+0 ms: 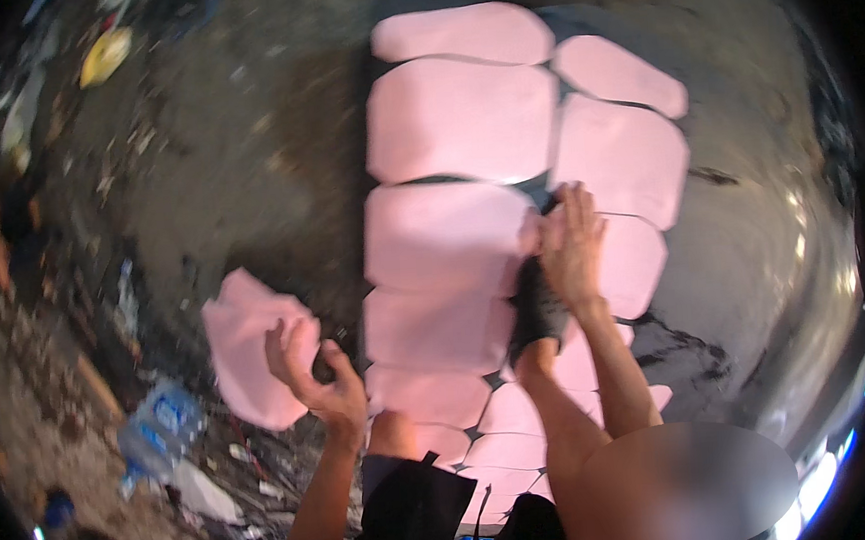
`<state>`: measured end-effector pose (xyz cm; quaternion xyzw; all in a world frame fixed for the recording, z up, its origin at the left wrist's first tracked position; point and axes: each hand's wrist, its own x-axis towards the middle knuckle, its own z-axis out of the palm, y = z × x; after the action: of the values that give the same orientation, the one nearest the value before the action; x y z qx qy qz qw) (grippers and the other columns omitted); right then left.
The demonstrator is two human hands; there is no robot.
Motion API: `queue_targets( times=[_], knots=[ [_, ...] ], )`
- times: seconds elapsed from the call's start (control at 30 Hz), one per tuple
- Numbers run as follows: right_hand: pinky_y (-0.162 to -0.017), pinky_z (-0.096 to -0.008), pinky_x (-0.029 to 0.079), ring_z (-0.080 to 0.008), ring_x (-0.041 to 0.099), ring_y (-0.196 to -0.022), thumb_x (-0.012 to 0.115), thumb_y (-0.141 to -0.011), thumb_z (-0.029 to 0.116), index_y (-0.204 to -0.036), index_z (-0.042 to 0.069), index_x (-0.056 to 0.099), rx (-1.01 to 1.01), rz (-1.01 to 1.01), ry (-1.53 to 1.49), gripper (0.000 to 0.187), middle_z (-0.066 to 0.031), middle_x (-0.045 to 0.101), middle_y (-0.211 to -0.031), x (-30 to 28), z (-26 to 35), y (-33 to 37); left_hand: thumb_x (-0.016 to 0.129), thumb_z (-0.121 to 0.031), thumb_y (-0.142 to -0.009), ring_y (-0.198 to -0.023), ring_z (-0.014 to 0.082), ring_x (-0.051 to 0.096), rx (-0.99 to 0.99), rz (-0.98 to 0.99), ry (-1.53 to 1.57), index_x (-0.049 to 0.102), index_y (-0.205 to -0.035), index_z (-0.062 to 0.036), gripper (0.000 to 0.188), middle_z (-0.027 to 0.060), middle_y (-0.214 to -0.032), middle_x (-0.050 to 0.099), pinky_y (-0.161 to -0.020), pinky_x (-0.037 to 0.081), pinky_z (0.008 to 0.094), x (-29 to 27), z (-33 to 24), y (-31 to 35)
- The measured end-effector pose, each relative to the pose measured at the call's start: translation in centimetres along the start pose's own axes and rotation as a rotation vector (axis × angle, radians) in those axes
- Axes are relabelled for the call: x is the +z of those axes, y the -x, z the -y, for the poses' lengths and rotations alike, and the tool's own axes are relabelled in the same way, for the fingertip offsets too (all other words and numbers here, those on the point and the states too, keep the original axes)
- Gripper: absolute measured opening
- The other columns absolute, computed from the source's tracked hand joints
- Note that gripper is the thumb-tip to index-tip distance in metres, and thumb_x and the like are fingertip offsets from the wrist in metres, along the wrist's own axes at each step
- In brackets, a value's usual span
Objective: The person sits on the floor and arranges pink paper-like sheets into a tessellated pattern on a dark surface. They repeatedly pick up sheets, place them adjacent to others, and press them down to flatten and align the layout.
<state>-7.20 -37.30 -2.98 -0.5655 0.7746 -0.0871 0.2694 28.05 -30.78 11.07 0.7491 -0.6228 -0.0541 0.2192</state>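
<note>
My left hand [322,380] is beside a loose pink sheet piece [248,358], its curled fingers overlapping that piece's right edge. Thumb and fingers stand apart, with dark ground showing between them. On the right, my right hand [573,245] lies with fingers stretched out across the gap between two columns of flat pink pieces. Under it is the edge of a rounded pink piece [633,266]. Left of this hand, a larger pink piece [440,234] lies flat. My foot in a dark covering [535,308] rests among the pieces, hiding parts of them.
Several more pink pieces [462,117] lie close together on a dark sheet [461,178]. A clear plastic bottle [163,429] and scraps litter the ground at left. A yellow object [105,57] lies at the far left. A blurred patch covers the lower right.
</note>
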Motion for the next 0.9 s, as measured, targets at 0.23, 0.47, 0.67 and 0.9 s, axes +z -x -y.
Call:
queue_targets(
  times=[0.23,0.47,0.67,0.9],
  knots=[
    [-0.103,-0.0479,0.061,-0.0393,0.076,-0.122,0.081,-0.104,0.032,-0.143,-0.003,0.068,-0.273,0.476,-0.572,0.054,-0.0262,0.076,-0.134,0.2,12.3,3.6,0.068,-0.056,-0.106,-0.148,0.0342,0.051,-1.354,-0.365,0.292,0.037,-0.168,0.0001,0.09,0.0181,-0.161,0.051,-0.121,0.041,0.0528,-11.9,19.2,10.5],
    [-0.111,-0.0561,0.055,-0.0454,0.065,-0.136,0.083,-0.097,0.059,-0.157,-0.003,0.049,-0.626,0.6,-0.382,0.093,-0.0287,0.063,-0.149,7.8,31.5,9.1,0.07,-0.066,-0.103,-0.144,0.0262,0.054,-1.272,-0.188,1.019,0.052,-0.161,-0.0067,0.085,0.0121,-0.153,0.058,-0.118,0.04,0.046,-10.0,17.7,11.5],
    [-0.104,-0.053,0.057,-0.0453,0.07,-0.123,0.091,-0.087,0.057,-0.137,-0.01,0.056,-0.633,0.406,-0.162,0.09,-0.031,0.066,-0.132,9.0,37.2,12.8,0.08,-0.053,-0.102,-0.139,0.0271,0.06,-1.197,-0.245,0.961,0.055,-0.153,-0.0006,0.077,0.0156,-0.152,0.061,-0.117,0.047,0.0465,-11.6,20.0,13.4],
    [-0.129,-0.0554,0.039,-0.0459,0.05,-0.153,0.088,-0.077,0.072,-0.171,-0.011,0.034,-0.315,0.898,-0.451,0.137,-0.0349,0.056,-0.158,5.1,42.4,13.5,0.079,-0.05,-0.102,-0.139,0.0291,0.062,-1.019,-0.247,1.245,0.049,-0.155,0.0054,0.083,0.0192,-0.153,0.059,-0.114,0.053,0.0459,-14.3,25.9,11.6]
  ],
)
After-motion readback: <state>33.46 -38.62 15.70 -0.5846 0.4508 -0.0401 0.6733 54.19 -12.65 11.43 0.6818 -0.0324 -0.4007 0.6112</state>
